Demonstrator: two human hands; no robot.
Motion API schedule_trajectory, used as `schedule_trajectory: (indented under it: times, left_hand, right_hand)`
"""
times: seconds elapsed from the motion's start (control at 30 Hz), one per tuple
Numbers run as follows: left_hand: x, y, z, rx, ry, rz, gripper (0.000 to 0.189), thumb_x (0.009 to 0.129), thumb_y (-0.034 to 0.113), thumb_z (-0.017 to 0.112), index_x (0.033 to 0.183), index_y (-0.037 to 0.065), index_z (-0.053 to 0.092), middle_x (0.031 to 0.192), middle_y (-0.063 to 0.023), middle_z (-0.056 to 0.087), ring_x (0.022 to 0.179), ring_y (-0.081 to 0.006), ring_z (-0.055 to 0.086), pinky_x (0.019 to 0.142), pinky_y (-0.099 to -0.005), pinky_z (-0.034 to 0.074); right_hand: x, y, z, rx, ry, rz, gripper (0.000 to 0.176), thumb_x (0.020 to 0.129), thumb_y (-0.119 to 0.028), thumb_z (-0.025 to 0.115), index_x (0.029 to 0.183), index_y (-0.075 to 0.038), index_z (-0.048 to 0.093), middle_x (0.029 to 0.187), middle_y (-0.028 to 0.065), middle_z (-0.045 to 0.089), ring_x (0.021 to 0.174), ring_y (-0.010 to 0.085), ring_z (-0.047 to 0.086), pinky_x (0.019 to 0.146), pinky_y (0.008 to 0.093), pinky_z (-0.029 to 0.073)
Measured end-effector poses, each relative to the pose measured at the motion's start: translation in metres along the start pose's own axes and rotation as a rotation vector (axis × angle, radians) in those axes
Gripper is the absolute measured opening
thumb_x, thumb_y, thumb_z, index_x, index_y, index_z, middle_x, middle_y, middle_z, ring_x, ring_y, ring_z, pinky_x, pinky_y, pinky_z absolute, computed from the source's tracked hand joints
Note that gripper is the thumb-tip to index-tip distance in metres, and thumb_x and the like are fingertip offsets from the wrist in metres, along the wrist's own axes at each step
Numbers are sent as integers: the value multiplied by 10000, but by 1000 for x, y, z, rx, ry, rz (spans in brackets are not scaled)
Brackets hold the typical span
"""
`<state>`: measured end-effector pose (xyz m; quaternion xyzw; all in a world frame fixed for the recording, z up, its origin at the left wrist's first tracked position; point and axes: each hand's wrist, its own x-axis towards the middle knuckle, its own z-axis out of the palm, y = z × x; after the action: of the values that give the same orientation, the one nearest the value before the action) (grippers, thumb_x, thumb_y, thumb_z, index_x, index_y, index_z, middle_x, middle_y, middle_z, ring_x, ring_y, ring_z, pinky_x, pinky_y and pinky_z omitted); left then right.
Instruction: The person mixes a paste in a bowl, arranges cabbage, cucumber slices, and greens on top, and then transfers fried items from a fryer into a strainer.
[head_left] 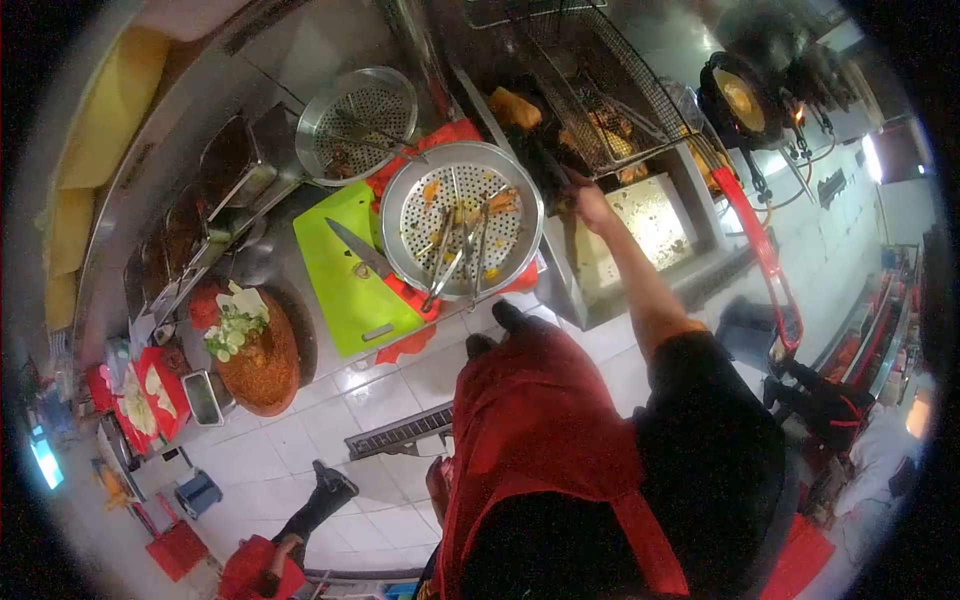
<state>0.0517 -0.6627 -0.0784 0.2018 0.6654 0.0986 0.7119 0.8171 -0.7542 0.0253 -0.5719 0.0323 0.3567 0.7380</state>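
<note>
My right hand reaches over the fryer, its fingers closed around a dark handle. What sits at the far end of that handle is too dark to make out. Pieces of fried food lie in the dark well beside it, and a wire fry basket rests above the well. My left hand hangs low beside my red apron; its fingers are mostly in shadow. Left of the fryer stands a perforated metal colander holding tongs and food scraps.
A knife lies on a green cutting board. Behind is a second colander. A round wooden board bears chopped meat and greens. At right, a pan stands near a burner flame. Another person is at lower left.
</note>
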Motion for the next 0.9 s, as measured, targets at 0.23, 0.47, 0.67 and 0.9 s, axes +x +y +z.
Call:
schedule_trajectory:
  times: [0.23, 0.47, 0.67, 0.9]
  left_hand:
    - [15, 145, 119, 1478, 58, 859, 295, 918, 203, 603, 1116, -14, 578, 921, -141, 648, 888, -270, 640, 798, -367, 500]
    - [-180, 276, 432, 1289, -132, 1525, 511, 873, 339, 670, 1263, 38, 532, 1207, -213, 532, 1151, -396, 486, 985, -502, 376]
    - [-158, 269, 503, 1687, -147, 1549, 683, 817, 403, 704, 1347, 50, 456, 1221, -247, 506, 1177, -409, 460, 951, -547, 362]
    - [-111, 296, 503, 1818, -166, 1350, 583, 840, 164, 616, 1351, 5, 385, 1140, -269, 583, 1083, -413, 580, 935, -508, 414]
  right_hand:
    - [-105, -37, -1, -4, -12, 64, 726, 864, 43, 498, 1533, -23, 223, 838, 47, 561, 516, 98, 397, 442, 234, 323]
    - [-223, -51, 32, -612, 217, -11, 581, 893, -20, 541, 1460, -69, 424, 737, -19, 500, 512, 60, 414, 436, 234, 312]
    - [-270, -36, 26, -242, 286, 140, 560, 913, -46, 536, 1463, -65, 428, 730, -49, 494, 505, 43, 391, 433, 225, 297]
    - [-363, -73, 33, 11, 336, 200, 613, 856, 4, 538, 1454, -73, 430, 784, 3, 541, 484, 51, 383, 391, 194, 264]
